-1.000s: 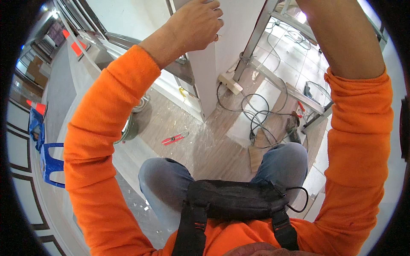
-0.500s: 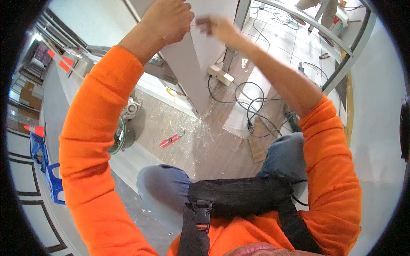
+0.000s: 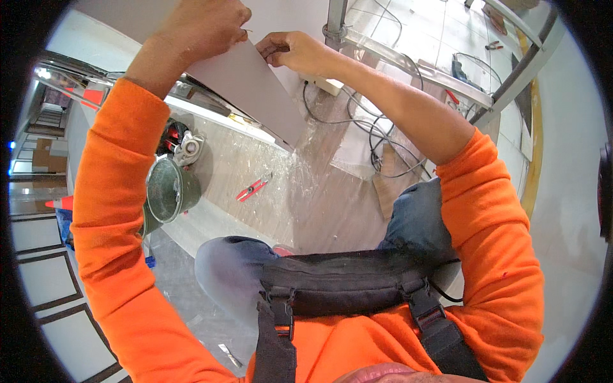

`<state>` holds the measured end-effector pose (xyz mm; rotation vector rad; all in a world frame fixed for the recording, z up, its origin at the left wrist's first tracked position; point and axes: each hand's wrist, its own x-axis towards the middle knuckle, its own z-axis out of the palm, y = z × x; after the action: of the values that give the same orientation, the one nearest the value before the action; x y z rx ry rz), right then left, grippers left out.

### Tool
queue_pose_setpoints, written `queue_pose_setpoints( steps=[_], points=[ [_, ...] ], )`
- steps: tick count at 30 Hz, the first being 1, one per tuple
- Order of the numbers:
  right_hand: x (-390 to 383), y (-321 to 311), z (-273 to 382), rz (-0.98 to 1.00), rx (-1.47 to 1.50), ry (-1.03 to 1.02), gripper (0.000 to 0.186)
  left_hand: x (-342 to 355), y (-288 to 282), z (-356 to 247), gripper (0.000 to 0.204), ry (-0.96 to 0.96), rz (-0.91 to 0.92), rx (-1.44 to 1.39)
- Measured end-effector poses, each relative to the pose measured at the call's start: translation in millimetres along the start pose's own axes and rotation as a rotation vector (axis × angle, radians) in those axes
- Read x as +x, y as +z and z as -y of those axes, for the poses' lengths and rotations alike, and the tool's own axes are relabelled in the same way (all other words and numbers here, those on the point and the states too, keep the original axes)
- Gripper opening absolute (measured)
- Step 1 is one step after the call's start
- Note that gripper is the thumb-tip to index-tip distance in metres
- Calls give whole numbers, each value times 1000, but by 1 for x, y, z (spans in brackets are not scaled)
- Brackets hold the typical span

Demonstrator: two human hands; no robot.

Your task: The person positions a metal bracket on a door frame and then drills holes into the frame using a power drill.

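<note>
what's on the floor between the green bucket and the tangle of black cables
In the head view, red-handled pliers lie on the wooden floor between the green bucket and the black cables, amid pale dust and debris; the grey panel's lower corner hangs above that stretch.

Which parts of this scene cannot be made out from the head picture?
- Head view: top of the white panel, cut off by the upper edge.
- Left hand: the small thin thing at its fingertips is too small to tell.
- Right hand: fingertips hidden behind the panel edge.
- Floor under the knees, hidden by the black chest harness.
</note>
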<state>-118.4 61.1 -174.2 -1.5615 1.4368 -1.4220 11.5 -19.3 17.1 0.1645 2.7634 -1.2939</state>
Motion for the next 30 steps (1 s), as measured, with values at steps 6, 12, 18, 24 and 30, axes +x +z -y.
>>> queue_pose_setpoints(
  steps=[6,12,18,24,30],
  points=[
    [-10,-2,-134,254,-503,250,32,5,9,-4,25,27,-130,5],
    [-81,48,-274,103,-368,445,41,15,21,-7,20,48,-274,12],
    [-82,119,-279,58,-571,483,37,0,51,-16,19,43,-271,13],
    [-97,75,-287,81,-498,544,49,15,26,-25,22,-7,-106,-6],
    [-32,-5,-203,815,-980,456,68,5,79,-35,21,-22,-308,74]
  ],
)
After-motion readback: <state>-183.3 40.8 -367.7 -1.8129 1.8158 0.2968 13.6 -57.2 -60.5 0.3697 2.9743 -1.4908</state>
